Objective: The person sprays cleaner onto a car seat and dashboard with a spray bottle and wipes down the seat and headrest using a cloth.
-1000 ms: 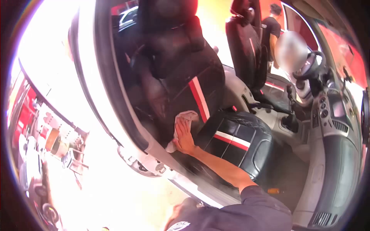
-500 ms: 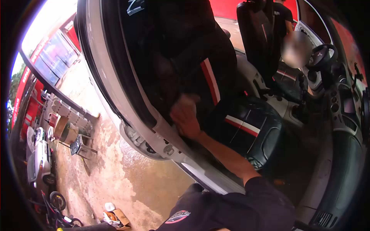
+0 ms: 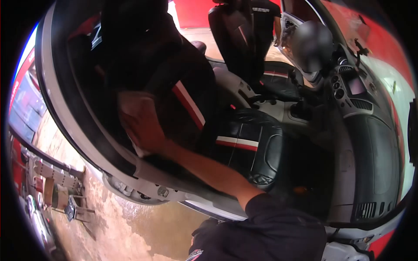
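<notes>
My right hand [image 3: 146,126] reaches across the front seat, its arm stretched out from the dark sleeve. The fingers lie over what looks like a pale cloth [image 3: 137,99], blurred by motion, near the outer side of the seat backrest [image 3: 191,102] and the door pillar [image 3: 119,163]. Whether the cloth touches the pillar trim or the seat, I cannot tell. The black seat cushion [image 3: 237,143] has a red and white stripe and lies to the right of my forearm. My left hand is out of view.
A gear lever [image 3: 300,106] stands between the seats, with the dashboard [image 3: 374,152] at the right. Past the far seat [image 3: 233,39] is a person in a black shirt [image 3: 265,26]. Outside, a chair [image 3: 74,209] stands on the wet floor [image 3: 126,226].
My view has turned to the right, so the car interior shifts left. My right hand, still with the cloth, has moved farther back along the seat's outer side.
</notes>
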